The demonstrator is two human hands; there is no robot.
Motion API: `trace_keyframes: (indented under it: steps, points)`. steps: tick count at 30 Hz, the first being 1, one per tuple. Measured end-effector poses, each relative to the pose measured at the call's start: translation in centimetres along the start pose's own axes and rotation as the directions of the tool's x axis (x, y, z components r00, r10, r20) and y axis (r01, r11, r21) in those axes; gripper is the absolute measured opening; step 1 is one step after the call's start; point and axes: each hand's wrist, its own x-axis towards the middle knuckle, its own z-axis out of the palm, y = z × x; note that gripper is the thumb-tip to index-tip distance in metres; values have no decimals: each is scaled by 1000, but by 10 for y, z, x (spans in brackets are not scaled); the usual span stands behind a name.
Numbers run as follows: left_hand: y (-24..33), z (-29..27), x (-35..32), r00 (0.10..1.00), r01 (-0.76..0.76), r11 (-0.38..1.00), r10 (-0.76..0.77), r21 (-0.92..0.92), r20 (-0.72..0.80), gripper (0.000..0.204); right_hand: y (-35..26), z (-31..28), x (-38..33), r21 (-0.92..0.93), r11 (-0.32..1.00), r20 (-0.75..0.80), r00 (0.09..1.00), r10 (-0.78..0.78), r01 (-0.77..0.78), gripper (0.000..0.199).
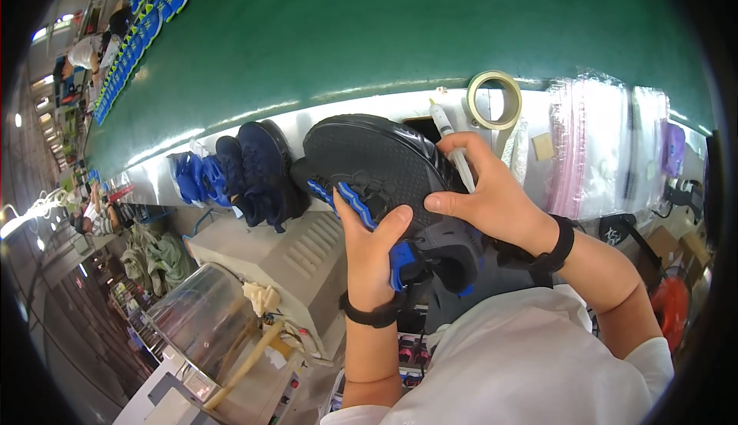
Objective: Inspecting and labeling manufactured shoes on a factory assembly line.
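Observation:
In front of my body I hold up a black shoe (377, 148) with a dotted surface, tilted so that its broad face is toward me. Blue wavy strips (356, 203) show at its lower left, and darker grey parts hang below. My left hand (367, 244) grips it from below, thumb pressed on the face. My right hand (492, 194) holds the right edge, thumb on the face. A white pen-like tool (440, 120) runs behind my right index finger and seems held in that hand. I cannot tell whether a second shoe lies behind the first.
Navy shoes (265, 167) and blue shoes (198, 177) stand on the ledge to the left. A tape roll (494, 79) and clear plastic bags (588, 144) lie right. Beyond is a green belt (400, 25) with a row of blue shoes (138, 40). A beige machine (284, 260) stands lower left.

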Motion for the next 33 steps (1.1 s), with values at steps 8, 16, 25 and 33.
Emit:
trace_keyframes:
  steps: [8, 16, 25, 33]
  points:
    - [-9, 15, -11, 972, -110, 920, 180, 376, -153, 98, -10, -1, 6, -67, 989, -2, 991, 131, -131, 51]
    - [-13, 15, -10, 963, -168, 877, 243, 450, -113, 100, 2, 5, 7, 38, 987, -8, 988, 157, -156, 50]
    - [-4, 1, 7, 989, -139, 990, 141, 27, -49, 79, 21, -15, 7, 316, 920, 147, 970, 194, -232, 62]
    - [-31, -67, 11, 724, -684, 547, 588, 482, 361, 57, 5, -22, -35, 463, 836, 157, 956, 249, -294, 75]
